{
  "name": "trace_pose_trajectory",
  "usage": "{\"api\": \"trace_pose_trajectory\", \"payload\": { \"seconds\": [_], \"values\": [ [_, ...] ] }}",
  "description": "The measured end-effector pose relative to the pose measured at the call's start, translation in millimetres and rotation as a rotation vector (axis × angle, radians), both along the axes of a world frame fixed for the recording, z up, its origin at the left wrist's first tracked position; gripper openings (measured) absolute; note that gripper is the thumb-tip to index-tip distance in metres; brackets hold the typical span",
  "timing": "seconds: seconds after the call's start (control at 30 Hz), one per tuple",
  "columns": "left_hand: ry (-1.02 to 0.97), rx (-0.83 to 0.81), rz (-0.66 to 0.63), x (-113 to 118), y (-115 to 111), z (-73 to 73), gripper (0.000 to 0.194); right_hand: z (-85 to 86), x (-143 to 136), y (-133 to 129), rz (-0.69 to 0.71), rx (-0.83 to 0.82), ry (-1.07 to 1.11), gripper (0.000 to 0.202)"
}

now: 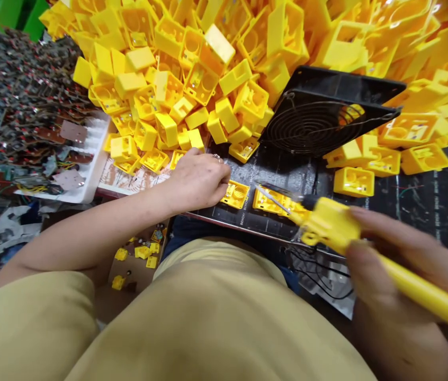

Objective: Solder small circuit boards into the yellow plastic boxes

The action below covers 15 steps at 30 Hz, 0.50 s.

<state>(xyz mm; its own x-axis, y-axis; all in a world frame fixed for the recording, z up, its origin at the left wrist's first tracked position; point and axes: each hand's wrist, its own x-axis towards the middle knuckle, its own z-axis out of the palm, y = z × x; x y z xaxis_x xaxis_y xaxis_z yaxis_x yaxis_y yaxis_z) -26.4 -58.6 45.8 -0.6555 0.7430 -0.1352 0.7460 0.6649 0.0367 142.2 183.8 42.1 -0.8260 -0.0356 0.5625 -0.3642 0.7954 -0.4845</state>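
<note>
My left hand (202, 177) rests at the front edge of the black bench, fingers curled down beside a yellow housing (235, 194); what its fingertips hold, if anything, is hidden. At the right, close to the camera, my right hand (391, 264) is closed round a yellow-handled soldering iron (426, 293). Its thin metal tip points left, over more yellow housings (275, 200) lying open side up on the bench. A yellow plastic piece (333, 225) sits around the front of the handle, by my fingers.
Yellow housings (168, 87) are heaped across the back. A black fan (315, 124) stands before them. Small circuit boards (21, 106) pile up at the left by a white foam tray (92, 169). Cables (319, 275) hang below the bench edge.
</note>
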Motion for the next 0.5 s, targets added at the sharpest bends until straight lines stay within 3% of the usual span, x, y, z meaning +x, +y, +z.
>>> {"api": "trace_pose_trajectory", "payload": {
  "seconds": [0.17, 0.37, 0.5],
  "values": [
    [0.016, -0.031, -0.047, -2.2, 4.3, 4.7, 0.024, -15.8, -14.9, -13.1, 0.16, 0.039, 0.008, 0.046],
    [-0.012, -0.086, -0.056, -6.5, 7.5, 8.6, 0.022, -11.6, -20.4, -16.9, 0.251, 0.077, -0.001, 0.006],
    [-0.028, -0.126, -0.055, -7.5, 10.7, 11.1, 0.022, -9.9, -23.5, -20.7, 0.279, 0.139, 0.048, 0.015]
  ]
}}
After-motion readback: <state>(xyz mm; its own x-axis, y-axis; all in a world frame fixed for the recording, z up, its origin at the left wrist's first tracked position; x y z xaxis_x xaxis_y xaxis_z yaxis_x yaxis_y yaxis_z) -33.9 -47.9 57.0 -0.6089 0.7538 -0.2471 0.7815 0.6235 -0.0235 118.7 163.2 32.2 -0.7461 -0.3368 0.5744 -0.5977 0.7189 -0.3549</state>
